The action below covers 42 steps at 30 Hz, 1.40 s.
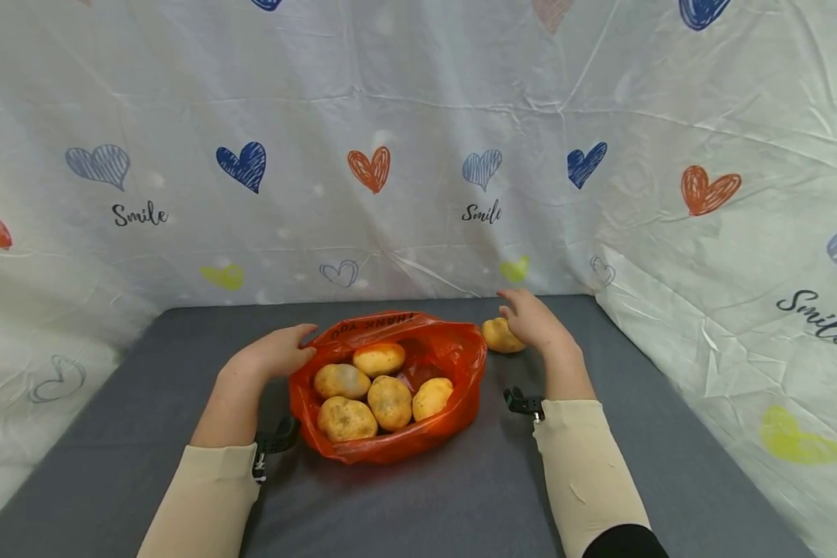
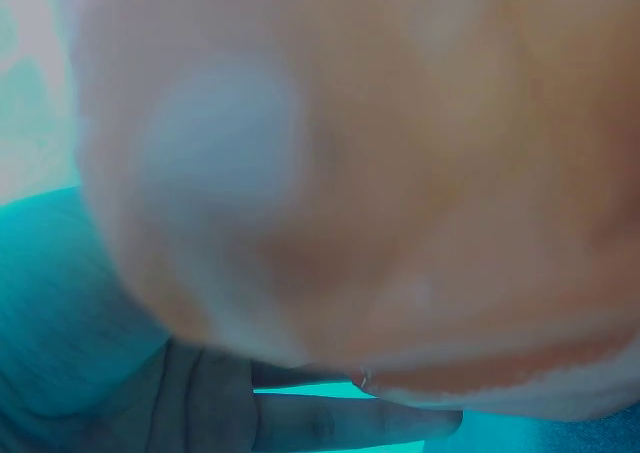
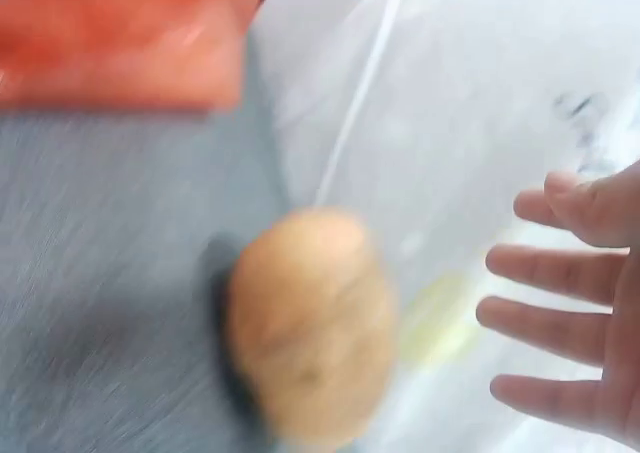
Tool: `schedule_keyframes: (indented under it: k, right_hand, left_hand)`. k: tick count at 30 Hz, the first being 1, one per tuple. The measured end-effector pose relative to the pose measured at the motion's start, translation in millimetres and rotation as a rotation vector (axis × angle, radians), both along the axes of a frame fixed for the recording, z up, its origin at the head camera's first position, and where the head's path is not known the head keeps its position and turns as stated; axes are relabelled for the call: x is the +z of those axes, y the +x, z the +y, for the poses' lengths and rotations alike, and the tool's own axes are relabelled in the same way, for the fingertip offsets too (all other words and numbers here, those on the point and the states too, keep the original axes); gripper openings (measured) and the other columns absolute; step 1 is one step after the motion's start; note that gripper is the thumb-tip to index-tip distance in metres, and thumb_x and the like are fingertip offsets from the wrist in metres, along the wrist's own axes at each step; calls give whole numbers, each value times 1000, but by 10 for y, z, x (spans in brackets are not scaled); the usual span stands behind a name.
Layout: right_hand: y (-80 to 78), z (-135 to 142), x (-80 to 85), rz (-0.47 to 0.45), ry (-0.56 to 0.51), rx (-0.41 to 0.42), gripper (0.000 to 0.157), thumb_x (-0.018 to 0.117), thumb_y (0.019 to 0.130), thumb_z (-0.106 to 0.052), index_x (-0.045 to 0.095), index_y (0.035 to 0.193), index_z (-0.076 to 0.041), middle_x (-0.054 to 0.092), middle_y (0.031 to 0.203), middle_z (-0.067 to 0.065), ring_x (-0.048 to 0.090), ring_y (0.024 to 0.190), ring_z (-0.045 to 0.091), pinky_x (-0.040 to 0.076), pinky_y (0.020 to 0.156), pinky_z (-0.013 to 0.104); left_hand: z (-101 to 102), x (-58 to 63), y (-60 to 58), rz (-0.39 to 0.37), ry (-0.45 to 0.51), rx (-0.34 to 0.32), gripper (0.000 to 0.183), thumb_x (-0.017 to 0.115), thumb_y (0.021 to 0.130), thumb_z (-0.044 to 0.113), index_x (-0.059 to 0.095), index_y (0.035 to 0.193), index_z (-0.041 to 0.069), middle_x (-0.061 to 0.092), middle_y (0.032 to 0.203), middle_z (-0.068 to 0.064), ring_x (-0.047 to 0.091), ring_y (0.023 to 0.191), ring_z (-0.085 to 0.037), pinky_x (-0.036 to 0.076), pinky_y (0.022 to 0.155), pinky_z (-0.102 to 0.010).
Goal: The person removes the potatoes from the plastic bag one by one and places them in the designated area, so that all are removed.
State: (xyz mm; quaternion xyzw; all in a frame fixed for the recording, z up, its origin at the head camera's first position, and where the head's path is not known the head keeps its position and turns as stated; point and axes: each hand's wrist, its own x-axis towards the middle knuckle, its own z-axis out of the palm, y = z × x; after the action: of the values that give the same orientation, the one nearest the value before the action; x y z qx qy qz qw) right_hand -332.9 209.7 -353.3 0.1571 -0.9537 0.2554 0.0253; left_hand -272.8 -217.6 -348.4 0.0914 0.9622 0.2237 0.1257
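Right hand (image 1: 532, 319): grip apart, fingers straight and spread, nothing held; the wrist view shows it clear of the loose potato (image 1: 501, 335), which sits on the tabletop just right of the bag. Left hand (image 1: 272, 353): at the left rim of the red plastic bag (image 1: 418, 443), at least one finger straight along it; cannot tell whether this grip pinches the film (left wrist view blurred, thumb hidden). Bag stands with its mouth gaping upward, "THANK YOU" printed upside down at the far rim. Five potatoes (image 1: 390, 403) visible inside. Black wrist devices (image 1: 525, 403) on both arms, below cream sleeves (image 1: 586, 465). Tabletop (image 1: 390, 511) grey, cloth-like. Behind and to both sides hangs a pale sheet (image 1: 425, 232) with hearts and "Smile" lettering.
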Motion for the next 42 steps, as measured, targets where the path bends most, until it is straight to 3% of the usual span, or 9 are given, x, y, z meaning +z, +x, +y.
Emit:
schedule_keyframes:
  k: [4,8,11,16,20,28,34,42]
  right_hand:
    - [208,-194,265,72,-46,103,47,55,106,-12,48,151,0,49,150,21,48,135,41,39,112,57]
    - [418,-458,428,67,-119,239,44,62,102,-10,56,146,-3,58,142,17,60,123,35,49,103,52]
    - [529,-670,439,-5,-127,335,41,65,101,-9,61,142,-7,64,134,13,64,114,28,55,95,46]
    - [616,-953,320,-132,29,447,37,70,97,-9,68,134,-12,67,129,4,62,108,19,53,90,35]
    - [624,-1053,214,-179,135,432,36,76,92,-7,71,128,-10,68,126,4,62,99,17,53,87,34]
    - [635,-1033,104,-342,206,299,47,86,82,-9,71,127,-7,68,124,2,60,113,20,51,99,40]
    - [603,-1109,13,-422,238,314,42,87,82,-15,75,122,-13,69,115,-5,59,103,14,52,95,37]
    - [557,-1115,10,-412,275,324,33,89,82,-23,77,113,-17,69,107,-8,60,98,12,52,92,36]
  left_hand:
    - [5,12,-9,-3,5,1,60,52,107,22,32,158,-2,38,156,-30,40,139,-49,36,109,-66]
    - [1,28,-16,-8,-1,-3,60,51,108,23,31,159,-1,37,157,-30,39,140,-49,36,110,-67]
    - [5,31,-18,-9,0,-6,60,50,108,23,31,159,-1,36,157,-30,38,141,-50,35,110,-67]
    - [18,19,-18,-2,6,-19,59,50,108,22,32,159,-2,36,157,-29,37,142,-49,35,110,-66]
    - [26,33,-7,-2,9,-26,59,50,108,23,31,159,-2,36,158,-29,36,142,-50,35,110,-67]
    - [52,5,-22,-16,15,-24,59,51,108,22,32,159,-1,36,158,-29,35,143,-49,33,112,-66]
    - [-14,0,3,-19,4,-9,59,51,108,23,32,159,-1,36,158,-29,36,142,-50,35,110,-67]
    - [-31,-20,-3,-19,6,-3,61,51,108,25,31,160,0,35,158,-29,35,143,-50,33,111,-67]
